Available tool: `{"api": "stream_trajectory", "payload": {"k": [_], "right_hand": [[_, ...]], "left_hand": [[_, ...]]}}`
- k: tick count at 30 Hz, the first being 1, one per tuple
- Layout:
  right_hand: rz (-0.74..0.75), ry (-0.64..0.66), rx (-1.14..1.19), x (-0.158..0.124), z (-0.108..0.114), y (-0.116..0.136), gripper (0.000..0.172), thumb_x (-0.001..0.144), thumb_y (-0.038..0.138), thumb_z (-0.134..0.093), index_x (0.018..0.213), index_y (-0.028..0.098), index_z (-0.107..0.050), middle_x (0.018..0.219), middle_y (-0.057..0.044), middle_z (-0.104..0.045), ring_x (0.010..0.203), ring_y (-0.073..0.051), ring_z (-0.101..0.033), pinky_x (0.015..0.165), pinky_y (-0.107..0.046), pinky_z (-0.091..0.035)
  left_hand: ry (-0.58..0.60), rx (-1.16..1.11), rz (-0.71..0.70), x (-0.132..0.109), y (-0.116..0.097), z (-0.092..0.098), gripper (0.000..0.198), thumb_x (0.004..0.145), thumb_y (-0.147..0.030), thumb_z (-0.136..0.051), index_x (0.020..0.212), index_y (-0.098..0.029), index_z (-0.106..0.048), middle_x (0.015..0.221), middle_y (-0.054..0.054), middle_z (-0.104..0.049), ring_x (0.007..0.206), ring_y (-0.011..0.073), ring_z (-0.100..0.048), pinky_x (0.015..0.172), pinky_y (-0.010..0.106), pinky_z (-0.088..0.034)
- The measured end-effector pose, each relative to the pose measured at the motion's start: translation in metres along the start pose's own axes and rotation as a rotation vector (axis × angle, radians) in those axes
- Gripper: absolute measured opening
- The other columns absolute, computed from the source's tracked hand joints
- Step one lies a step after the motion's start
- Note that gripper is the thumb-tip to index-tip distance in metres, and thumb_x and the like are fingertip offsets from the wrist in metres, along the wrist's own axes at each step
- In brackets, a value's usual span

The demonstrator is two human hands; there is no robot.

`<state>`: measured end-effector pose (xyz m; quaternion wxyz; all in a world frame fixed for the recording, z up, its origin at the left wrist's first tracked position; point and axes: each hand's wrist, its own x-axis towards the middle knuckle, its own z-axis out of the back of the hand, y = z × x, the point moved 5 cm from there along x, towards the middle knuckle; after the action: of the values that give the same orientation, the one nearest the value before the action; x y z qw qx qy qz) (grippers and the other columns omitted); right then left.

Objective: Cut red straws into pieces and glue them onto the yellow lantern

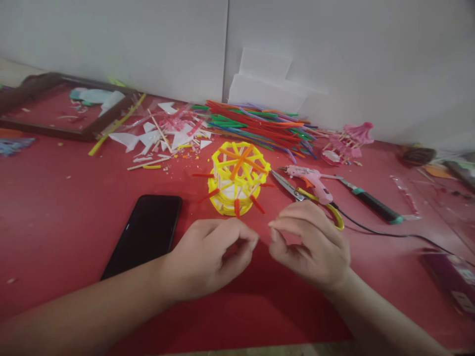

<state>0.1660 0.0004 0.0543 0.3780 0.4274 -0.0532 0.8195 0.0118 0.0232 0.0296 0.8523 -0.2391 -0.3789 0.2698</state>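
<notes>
My left hand (pixel 213 257) and my right hand (pixel 309 244) rest on the red table (pixel 55 207), both curled with fingertips pinched toward each other. What they pinch is too small to make out. Just beyond them stands a small yellow straw cage (pixel 237 178), round, with orange straws across its top and red and orange stubs sticking out of its sides. A black phone (pixel 146 232) lies flat to the left of my left hand.
Scissors with yellow handles (pixel 308 198), a pink glue gun (pixel 311 180) with its black cord and a green-black knife (pixel 371 202) lie right of the cage. A heap of coloured straws (pixel 260 123), white scraps (pixel 166 133), a brown frame (pixel 55 106) and pink paper umbrellas (pixel 349 141) line the back.
</notes>
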Motion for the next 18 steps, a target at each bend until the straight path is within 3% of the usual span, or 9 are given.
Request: {"api": "stream_trajectory", "payload": {"k": [7,10,12,15,18], "right_hand": [[-0.1,0.016,0.161,-0.006,-0.002,-0.013,0.02,0.085,0.009,-0.043,0.07,0.022,-0.044,0.062,0.001,-0.044,0.059,-0.015,-0.049,0.052,-0.03,-0.044],[-0.054,0.078,0.154,-0.005,-0.005,-0.006,0.019,0.087,0.009,-0.048,0.072,0.019,-0.054,0.065,-0.002,-0.055,0.06,-0.015,-0.055,0.054,-0.029,-0.049],[0.013,0.095,0.118,-0.003,-0.006,-0.001,0.015,0.088,0.008,-0.052,0.084,0.016,-0.063,0.074,-0.005,-0.066,0.067,-0.015,-0.062,0.062,-0.029,-0.055],[0.068,0.077,0.05,-0.002,-0.003,0.0,0.017,0.085,0.006,-0.061,0.098,0.014,-0.069,0.086,-0.007,-0.073,0.075,-0.016,-0.069,0.071,-0.029,-0.058],[0.034,0.008,0.009,-0.004,0.007,-0.009,0.02,0.084,0.006,-0.064,0.099,0.016,-0.071,0.089,-0.007,-0.075,0.077,-0.017,-0.07,0.073,-0.03,-0.058]], "left_hand": [[0.036,-0.042,0.008,-0.002,0.003,0.003,0.006,0.09,-0.014,-0.05,0.09,-0.019,-0.053,0.062,-0.004,-0.065,0.047,0.0083,-0.058,0.045,0.018,-0.041],[0.022,-0.035,-0.014,-0.001,0.003,0.005,0.007,0.09,-0.014,-0.05,0.09,-0.02,-0.053,0.061,-0.003,-0.065,0.047,0.0094,-0.059,0.044,0.02,-0.042],[0.003,-0.028,-0.03,0.0,0.003,0.006,0.008,0.09,-0.013,-0.049,0.091,-0.019,-0.052,0.06,-0.003,-0.064,0.046,0.0091,-0.059,0.044,0.019,-0.042],[-0.037,-0.025,-0.045,0.001,0.002,0.009,0.008,0.09,-0.011,-0.049,0.091,-0.019,-0.052,0.059,-0.004,-0.063,0.045,0.0078,-0.057,0.043,0.017,-0.041],[-0.079,-0.036,-0.067,0.001,0.001,0.013,0.01,0.089,-0.009,-0.05,0.091,-0.019,-0.052,0.058,-0.004,-0.062,0.042,0.0058,-0.054,0.041,0.015,-0.039]]}}
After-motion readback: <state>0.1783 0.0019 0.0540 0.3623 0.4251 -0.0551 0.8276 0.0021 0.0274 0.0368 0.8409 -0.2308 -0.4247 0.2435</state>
